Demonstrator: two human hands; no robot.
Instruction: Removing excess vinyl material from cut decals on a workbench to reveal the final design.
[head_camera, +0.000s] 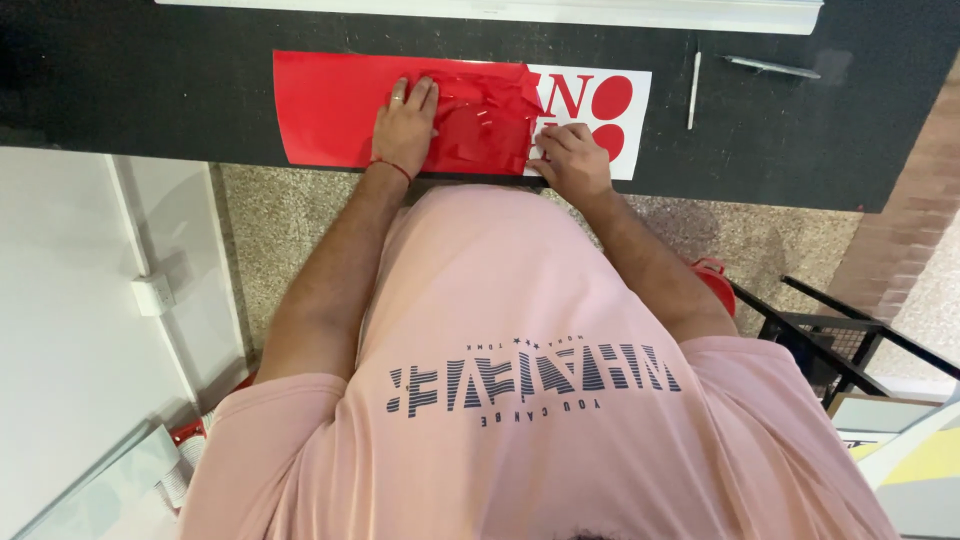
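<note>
A long red vinyl sheet lies on a black work surface. Its right end is peeled back, baring a white backing with red letters and dots. My left hand presses flat on the red sheet, fingers apart; it wears a ring and a red thread at the wrist. My right hand pinches the crumpled peeled red film near the backing's lower edge.
A thin white tool and a grey pen-like tool lie to the right on the black surface. A white bar runs along the far edge. A black metal frame stands at right, a white wall at left.
</note>
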